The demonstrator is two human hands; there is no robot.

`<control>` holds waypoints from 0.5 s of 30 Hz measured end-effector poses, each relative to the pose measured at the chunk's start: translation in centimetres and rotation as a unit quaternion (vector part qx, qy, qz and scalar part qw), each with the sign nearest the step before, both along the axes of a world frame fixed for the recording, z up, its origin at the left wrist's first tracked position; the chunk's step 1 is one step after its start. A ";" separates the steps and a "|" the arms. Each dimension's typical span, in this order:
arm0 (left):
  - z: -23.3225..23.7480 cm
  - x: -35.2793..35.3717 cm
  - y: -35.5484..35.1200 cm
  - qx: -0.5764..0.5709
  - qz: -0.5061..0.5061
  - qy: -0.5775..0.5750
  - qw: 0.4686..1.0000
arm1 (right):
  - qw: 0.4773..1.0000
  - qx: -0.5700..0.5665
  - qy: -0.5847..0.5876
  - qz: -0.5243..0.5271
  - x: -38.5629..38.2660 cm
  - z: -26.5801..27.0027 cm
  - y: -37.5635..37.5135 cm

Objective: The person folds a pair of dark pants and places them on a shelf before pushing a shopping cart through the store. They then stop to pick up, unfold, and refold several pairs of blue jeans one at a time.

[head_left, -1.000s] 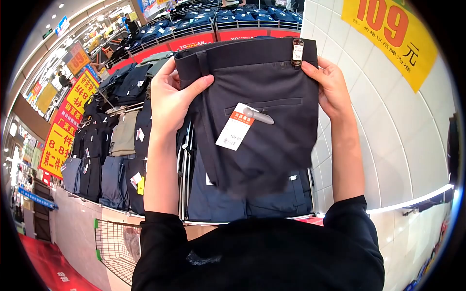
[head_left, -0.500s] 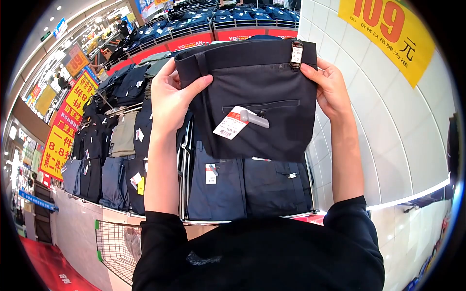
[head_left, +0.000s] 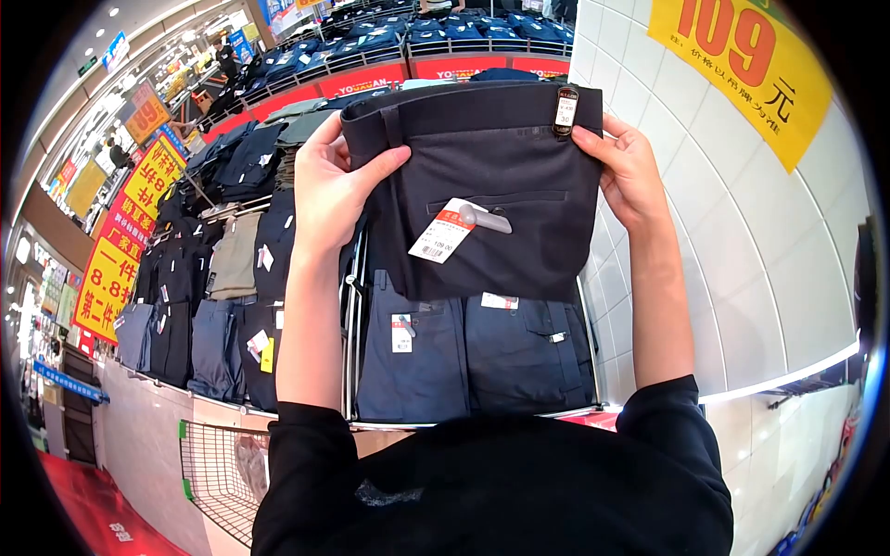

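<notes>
A folded pair of dark trousers (head_left: pixel 501 167) hangs between my two hands, held up by its waistband. My left hand (head_left: pixel 338 181) pinches the left end of the waistband, thumb in front and fingers behind. At the right end my right hand (head_left: pixel 626 167) grips the band in the same way, its thumb near a small black-and-white size tag (head_left: pixel 565 111). A white and red price tag (head_left: pixel 439 232) and a grey security tag (head_left: pixel 486 219) hang by the back pocket. Below lie folded dark blue trousers (head_left: pixel 413 371) on a rack.
A white tiled wall (head_left: pixel 705 232) with a yellow price sign (head_left: pixel 742 69) rises at the right. Racks of folded trousers (head_left: pixel 236 255) stand left and behind. A green-cornered wire shopping cart (head_left: pixel 218 468) is at lower left.
The trousers have shifted very slightly, the waistband dipping a little and the lower edge rising. Both hands keep their hold.
</notes>
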State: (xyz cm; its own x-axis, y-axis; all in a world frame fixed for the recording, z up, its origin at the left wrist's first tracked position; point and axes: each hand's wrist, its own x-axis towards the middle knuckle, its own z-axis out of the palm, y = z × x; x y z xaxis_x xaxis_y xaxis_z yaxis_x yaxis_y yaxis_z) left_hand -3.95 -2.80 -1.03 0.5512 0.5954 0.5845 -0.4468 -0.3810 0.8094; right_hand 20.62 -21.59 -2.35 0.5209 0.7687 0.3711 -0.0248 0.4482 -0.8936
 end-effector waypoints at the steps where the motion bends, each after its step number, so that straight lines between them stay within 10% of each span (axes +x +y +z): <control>1: 0.0 0.0 0.0 0.006 0.003 0.002 1.000 | 1.000 -0.004 0.000 -0.002 0.0 0.0 0.0; 15: 3.7 1.7 3.4 -0.019 -0.047 -0.040 0.998 | 0.999 0.023 0.000 0.027 2.2 3.8 2.1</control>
